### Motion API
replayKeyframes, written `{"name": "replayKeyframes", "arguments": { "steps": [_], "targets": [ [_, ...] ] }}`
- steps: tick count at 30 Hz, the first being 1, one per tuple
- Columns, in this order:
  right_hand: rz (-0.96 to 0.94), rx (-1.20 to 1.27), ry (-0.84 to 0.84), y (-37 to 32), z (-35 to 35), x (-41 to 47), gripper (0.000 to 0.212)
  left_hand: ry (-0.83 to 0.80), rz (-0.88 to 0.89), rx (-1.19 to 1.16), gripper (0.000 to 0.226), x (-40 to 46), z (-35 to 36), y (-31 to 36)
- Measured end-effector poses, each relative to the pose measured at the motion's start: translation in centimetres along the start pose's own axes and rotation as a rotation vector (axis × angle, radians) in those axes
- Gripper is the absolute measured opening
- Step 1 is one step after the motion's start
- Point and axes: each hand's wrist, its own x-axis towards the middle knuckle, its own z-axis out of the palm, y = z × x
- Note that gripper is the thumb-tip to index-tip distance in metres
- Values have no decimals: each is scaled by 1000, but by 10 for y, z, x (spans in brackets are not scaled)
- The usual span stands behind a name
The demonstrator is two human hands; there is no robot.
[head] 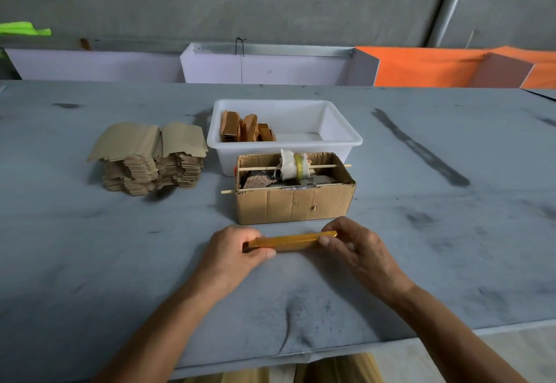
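Nearest the viewer, above the grey tabletop (pixel 120 262), the left hand (pixel 231 250) pinches one end of a long, narrow yellow-brown folded carton (pixel 290 241), and the right hand (pixel 352 244) pinches the other end, holding it level. Just behind it stands an open cardboard box (pixel 294 205) with a thin wooden stick (pixel 258 168) across its top, carrying a cloth-wrapped tape roll (pixel 294 166). Farther back, a white plastic tub (pixel 343 130) holds several folded cartons (pixel 246 130). Left of it sits a stack of flat cardboard blanks (pixel 147 160).
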Motion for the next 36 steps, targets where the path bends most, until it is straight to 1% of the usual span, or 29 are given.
{"name": "replayKeyframes", "arguments": {
  "steps": [2, 5, 9, 12, 14, 19, 21, 23, 26, 27, 29, 32, 34, 36],
  "targets": [
    [71, 69, 50, 2, 3, 4, 16, 24, -114, -145, 13, 2, 0, -1],
    [169, 125, 74, 4, 8, 8, 11, 38, -229, -288, 27, 5, 2, -2],
    [263, 90, 134, 3, 13, 12, 20, 57, -296, -324, 34, 8, 4, -1],
    [297, 195, 114, 0, 7, 12, 27, 63, -341, -320, 37, 11, 4, 0],
    [325, 246, 62, 0, 3, 11, 30, 60, -362, -312, 39, 12, 4, 1],
    [334, 247, 73, -3, 5, 13, 14, 91, -376, -289, 30, 9, 5, 4],
    [356, 312, 105, -6, 7, 14, 10, 113, -379, -344, 24, 8, 5, 4],
    [393, 412, 143, -9, 8, 14, 6, 134, -387, -449, 19, 6, 5, 5],
    [426, 556, 171, -13, 7, 10, 8, 145, -424, -601, 11, 3, 7, 8],
    [426, 589, 174, -15, 7, 9, 8, 152, -439, -634, 12, 2, 7, 10],
    [428, 614, 186, -18, 6, 6, 5, 184, -450, -667, 22, 0, 8, 12],
    [446, 633, 222, -20, 2, 3, 3, 189, -407, -642, 29, 0, 7, 17],
    [455, 630, 255, -22, -1, 3, 3, 154, -410, -604, 26, 0, 4, 19],
    [460, 611, 281, -23, -3, 3, 5, 103, -461, -623, 19, -1, -1, 22]
  ]
}}
